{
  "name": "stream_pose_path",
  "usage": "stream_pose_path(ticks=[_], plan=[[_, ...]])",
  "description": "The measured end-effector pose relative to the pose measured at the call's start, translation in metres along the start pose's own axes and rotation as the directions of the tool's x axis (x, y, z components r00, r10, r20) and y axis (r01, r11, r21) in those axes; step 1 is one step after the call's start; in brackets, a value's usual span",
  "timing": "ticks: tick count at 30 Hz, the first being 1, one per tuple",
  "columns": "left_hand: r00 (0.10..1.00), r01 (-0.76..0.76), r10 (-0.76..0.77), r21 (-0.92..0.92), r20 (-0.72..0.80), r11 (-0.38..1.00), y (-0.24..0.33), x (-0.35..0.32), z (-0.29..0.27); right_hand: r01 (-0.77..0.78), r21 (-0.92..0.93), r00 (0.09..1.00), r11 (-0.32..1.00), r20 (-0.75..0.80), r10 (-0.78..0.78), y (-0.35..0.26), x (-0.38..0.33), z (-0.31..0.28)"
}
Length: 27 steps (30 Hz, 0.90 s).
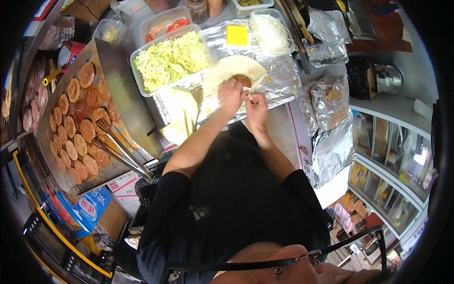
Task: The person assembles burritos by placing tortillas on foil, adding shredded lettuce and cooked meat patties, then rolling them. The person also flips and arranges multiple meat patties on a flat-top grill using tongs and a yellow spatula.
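A round, pale flatbread (215,75) lies on the foil-covered work surface, with a brown patty (243,78) on it. My left hand (230,97) rests over the flatbread beside the patty, its fingers bent and close together; what they grip is hidden. Close against it, my right hand (257,108) pinches a small thin white piece (247,89) at the patty's near edge. More folded flatbread (182,111) lies left of my forearm. Beyond the hands are a stack of yellow cheese slices (236,35), a tub of shredded lettuce (172,59) and a tub of sliced onion (272,33).
On the left, a griddle (125,142) carries many patties, and metal tongs (124,150) lean across its edge. A tub with tomato slices (177,24) stands behind the lettuce. Foil-wrapped items (331,99) lie to the right, near a glass-doored cabinet (392,165).
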State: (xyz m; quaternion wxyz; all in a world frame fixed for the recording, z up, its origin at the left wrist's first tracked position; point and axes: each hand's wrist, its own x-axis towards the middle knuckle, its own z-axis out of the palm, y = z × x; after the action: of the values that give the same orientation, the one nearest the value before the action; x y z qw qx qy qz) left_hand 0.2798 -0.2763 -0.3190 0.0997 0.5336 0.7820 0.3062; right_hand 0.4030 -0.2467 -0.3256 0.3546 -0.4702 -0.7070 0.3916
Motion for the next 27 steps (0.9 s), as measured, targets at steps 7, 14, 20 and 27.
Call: stream_pose_path(ticks=[7,14,20,27], plan=[[0.997,0.071,-0.075,-0.269,-0.004,0.961,-0.013,-0.015,-0.015,0.445,-0.270,0.859,0.854,0.396,-0.323,-0.025,0.021,-0.014],[0.555,0.570,-0.821,-0.781,0.137,0.255,0.014,-0.070,-0.008,0.581,-0.231,0.695,0.780,0.639,-0.328,-0.018,0.041,-0.030],[0.274,0.460,-0.913,-0.875,0.302,-0.152,0.013,-0.044,0.009,0.611,-0.201,0.630,0.766,0.709,-0.316,-0.012,0.052,-0.029],[0.543,0.537,-0.737,-0.507,-0.403,0.674,0.024,-0.040,0.033,0.609,-0.217,0.593,0.763,0.763,-0.257,-0.016,0.060,-0.033]])
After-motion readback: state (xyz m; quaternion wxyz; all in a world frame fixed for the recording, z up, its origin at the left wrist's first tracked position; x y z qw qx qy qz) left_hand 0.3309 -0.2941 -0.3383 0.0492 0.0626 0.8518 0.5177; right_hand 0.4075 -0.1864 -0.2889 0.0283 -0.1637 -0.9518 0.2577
